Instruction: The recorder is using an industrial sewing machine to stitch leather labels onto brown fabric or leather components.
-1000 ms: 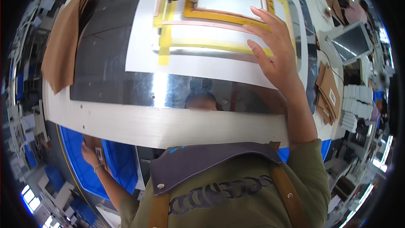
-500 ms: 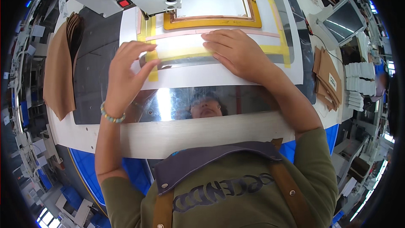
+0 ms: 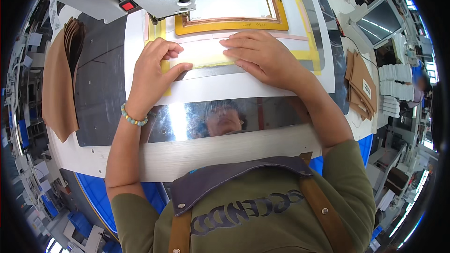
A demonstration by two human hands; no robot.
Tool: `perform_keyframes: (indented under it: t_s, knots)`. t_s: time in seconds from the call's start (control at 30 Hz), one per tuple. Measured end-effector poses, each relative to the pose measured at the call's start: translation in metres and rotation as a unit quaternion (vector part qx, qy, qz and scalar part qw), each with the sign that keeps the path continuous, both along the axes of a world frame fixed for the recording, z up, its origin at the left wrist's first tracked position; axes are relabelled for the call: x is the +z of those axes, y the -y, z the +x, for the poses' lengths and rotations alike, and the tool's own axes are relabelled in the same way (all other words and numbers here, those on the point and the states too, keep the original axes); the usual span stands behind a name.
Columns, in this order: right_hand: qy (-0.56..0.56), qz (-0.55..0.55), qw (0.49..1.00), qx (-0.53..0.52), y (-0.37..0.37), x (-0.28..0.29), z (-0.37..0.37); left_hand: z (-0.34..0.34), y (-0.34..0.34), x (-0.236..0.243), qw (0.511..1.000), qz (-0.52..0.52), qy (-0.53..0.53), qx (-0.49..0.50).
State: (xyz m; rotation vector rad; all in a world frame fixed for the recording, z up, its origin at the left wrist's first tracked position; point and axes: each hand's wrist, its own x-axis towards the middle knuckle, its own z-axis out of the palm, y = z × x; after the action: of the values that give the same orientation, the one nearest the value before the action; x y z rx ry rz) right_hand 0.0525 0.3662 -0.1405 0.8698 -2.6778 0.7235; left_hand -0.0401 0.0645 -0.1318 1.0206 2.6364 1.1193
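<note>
A white sheet [image 3: 206, 88] with yellow tape strips [image 3: 304, 55] lies on the plate before me. Beyond my fingers rests a rectangular yellow frame [image 3: 211, 29] around a white panel [image 3: 234, 4]. My left hand [image 3: 157, 63], with a bead bracelet [image 3: 133, 116] at its wrist, hovers by the left end of the near tape, fingers bent and thumb apart, nothing seen between them. Flat over the middle of the taped sheet, my right hand [image 3: 262, 58] has its fingers stretched leftward, close to the near tape strip. Its fingertips hide part of that strip.
A pale machine head [image 3: 173, 0] with a red switch overhangs the work at upper left. Brown cut pieces [image 3: 61, 84] stand at the left, and more brown pieces [image 3: 361, 84] lie at the right below a screen [image 3: 379, 21]. A shiny metal strip [image 3: 272, 112] runs along the near side.
My left hand has moved right, closer to my right hand, with its fingers more bent. My right hand has hardly moved over the sheet. The view has shifted slightly.
</note>
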Motion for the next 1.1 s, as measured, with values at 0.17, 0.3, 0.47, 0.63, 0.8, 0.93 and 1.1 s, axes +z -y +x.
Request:
perform_keyframes:
  t_s: [0.17, 0.3, 0.47, 0.63, 0.8, 0.93, 1.1]
  knots:
    - [0.003, -0.007, 1.0, 0.006, 0.001, 0.0, -0.002, 0.002, -0.008, -0.007, 0.997, 0.027, -0.078, 0.011]
    - [0.004, -0.012, 1.0, 0.016, 0.001, -0.003, 0.0, -0.003, -0.013, -0.005, 0.996, -0.001, -0.079, -0.037]
    - [-0.015, 0.006, 1.0, 0.023, -0.001, -0.004, -0.001, 0.0, -0.008, -0.002, 0.999, -0.014, -0.025, -0.036]
    - [-0.013, -0.044, 0.999, -0.008, 0.003, 0.003, 0.0, 0.003, -0.007, -0.003, 1.0, -0.021, 0.006, -0.009]
    - [-0.056, -0.125, 0.988, -0.077, -0.002, 0.014, -0.004, 0.0, -0.004, -0.005, 1.0, 0.006, -0.009, -0.022]
    - [-0.053, -0.106, 0.99, -0.074, 0.0, 0.023, -0.003, -0.002, 0.003, 0.002, 0.996, 0.062, -0.048, -0.041]
    - [-0.028, -0.081, 0.996, -0.013, 0.01, 0.044, -0.009, -0.015, 0.014, 0.0, 0.997, -0.023, -0.052, -0.044]
